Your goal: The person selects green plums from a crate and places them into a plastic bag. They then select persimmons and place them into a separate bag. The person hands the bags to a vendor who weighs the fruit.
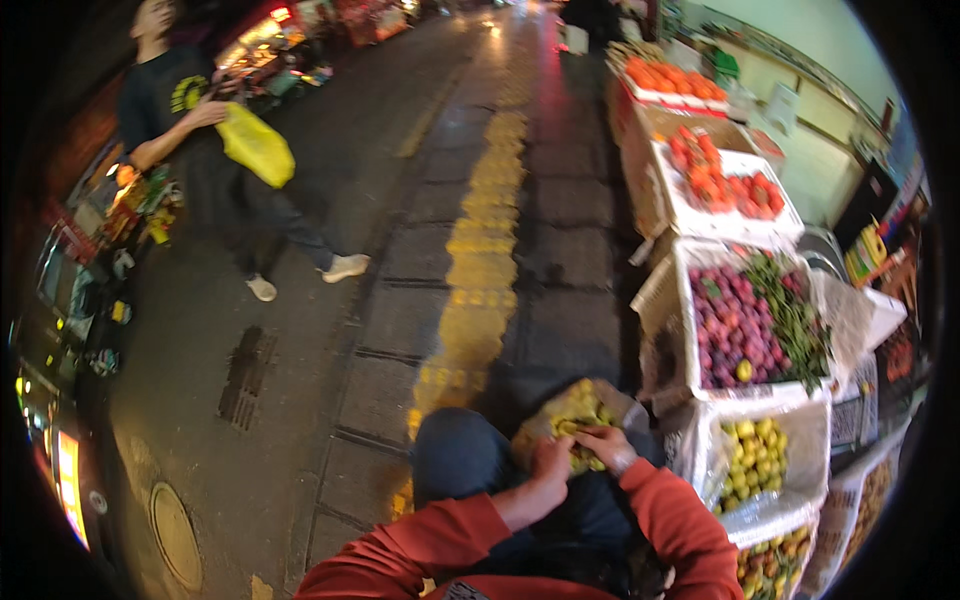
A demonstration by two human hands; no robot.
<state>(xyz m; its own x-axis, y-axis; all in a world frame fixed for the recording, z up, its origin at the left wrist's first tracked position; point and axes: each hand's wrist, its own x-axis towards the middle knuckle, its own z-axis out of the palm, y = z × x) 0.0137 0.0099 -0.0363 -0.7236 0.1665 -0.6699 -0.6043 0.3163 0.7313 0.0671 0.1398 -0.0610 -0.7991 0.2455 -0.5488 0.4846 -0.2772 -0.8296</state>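
Note:
In front of my seated body, a bag or basket [541, 429] with a pale rim stands by my knees, filled with small yellow-green pieces [589, 405] that look like produce. My left hand [553, 463] and my right hand [609, 448] come together over it, fingers bent and fingertips almost touching. Whatever lies between the fingertips is too small and blurred to make out. Red-orange sleeves cover both forearms. My dark-trousered knee [459, 457] is just left of the bag.
Foam boxes line my right: green-yellow fruit [752, 457], purple plums [731, 330] with leafy stems [795, 322], red tomatoes [701, 176], orange fruit [667, 79]. Yellow tactile paving [480, 277] runs ahead. On the road at left, a person carrying a yellow bag [259, 146] walks.

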